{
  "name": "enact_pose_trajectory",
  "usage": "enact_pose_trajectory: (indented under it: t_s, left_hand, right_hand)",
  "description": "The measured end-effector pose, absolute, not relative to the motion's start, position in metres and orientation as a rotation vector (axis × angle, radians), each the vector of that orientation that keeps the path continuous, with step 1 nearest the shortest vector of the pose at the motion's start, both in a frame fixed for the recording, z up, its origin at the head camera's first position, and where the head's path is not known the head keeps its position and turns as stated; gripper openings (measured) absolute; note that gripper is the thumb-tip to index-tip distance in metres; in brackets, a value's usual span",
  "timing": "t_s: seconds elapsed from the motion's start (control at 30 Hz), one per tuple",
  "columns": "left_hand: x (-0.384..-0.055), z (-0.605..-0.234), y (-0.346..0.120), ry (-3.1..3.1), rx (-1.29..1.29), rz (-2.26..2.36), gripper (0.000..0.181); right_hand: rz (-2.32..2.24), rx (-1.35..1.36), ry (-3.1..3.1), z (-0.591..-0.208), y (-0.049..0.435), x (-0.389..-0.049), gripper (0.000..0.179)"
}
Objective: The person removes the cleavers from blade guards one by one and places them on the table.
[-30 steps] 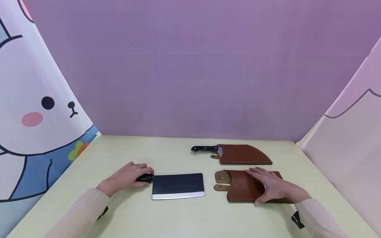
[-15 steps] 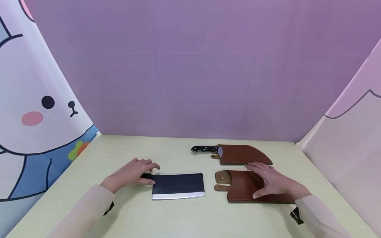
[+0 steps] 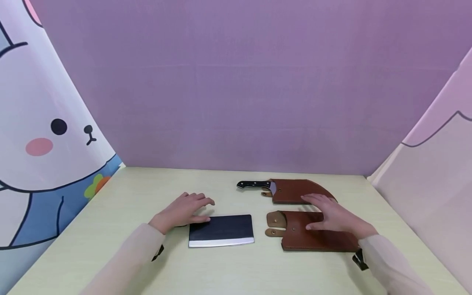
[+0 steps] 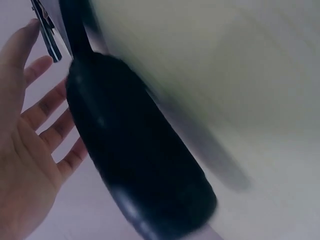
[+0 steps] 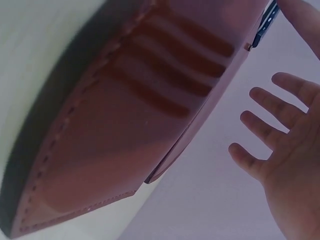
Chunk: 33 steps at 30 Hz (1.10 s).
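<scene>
A cleaver with a dark blade and bright silver edge [image 3: 223, 230] lies flat on the table. My left hand [image 3: 186, 211] hovers over its handle end, fingers spread and holding nothing. In the left wrist view the black cleaver handle [image 4: 135, 150] shows beside the loose fingers [image 4: 50, 107]. To the right lies a brown leather blade sheath [image 3: 306, 241], its tan flap and snap strap pointing left. Above it my right hand [image 3: 335, 217] is spread, touching nothing. The right wrist view shows finger reflections on the stitched leather sheath [image 5: 110, 155], with the right hand [image 5: 295, 135] apart from it.
Behind the near sheath lies a second knife, its black riveted handle [image 3: 254, 184] sticking out of a curved brown sheath [image 3: 295, 191]. The pale table [image 3: 221, 270] ends at a purple backdrop [image 3: 236, 90], with printed panels on both sides.
My left hand has let go of the cleaver handle, risen, and moved right over the blade's near end. My right hand has lifted from the sheath and shifted slightly back and left.
</scene>
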<state>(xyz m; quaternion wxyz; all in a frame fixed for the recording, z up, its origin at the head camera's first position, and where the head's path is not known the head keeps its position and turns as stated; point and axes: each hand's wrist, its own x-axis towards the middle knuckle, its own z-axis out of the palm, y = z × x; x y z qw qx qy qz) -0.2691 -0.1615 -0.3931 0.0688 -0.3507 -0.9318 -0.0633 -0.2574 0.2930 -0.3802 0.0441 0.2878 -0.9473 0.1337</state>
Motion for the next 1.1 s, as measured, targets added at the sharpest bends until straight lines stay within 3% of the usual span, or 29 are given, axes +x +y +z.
enact_pose_trajectory:
  t_s: [0.57, 1.1]
  left_hand:
    - [-0.295, -0.399, -0.108, -2.797, -0.867, -0.143, 0.05]
    - [-0.314, -0.387, -0.086, -2.878, -0.734, -0.086, 0.053]
  right_hand:
    - [0.336, 0.807, -2.867, -0.386, 0.282, -0.286, 0.064]
    - [0.279, 0.75, -2.926, -0.385, 0.275, -0.309, 0.065]
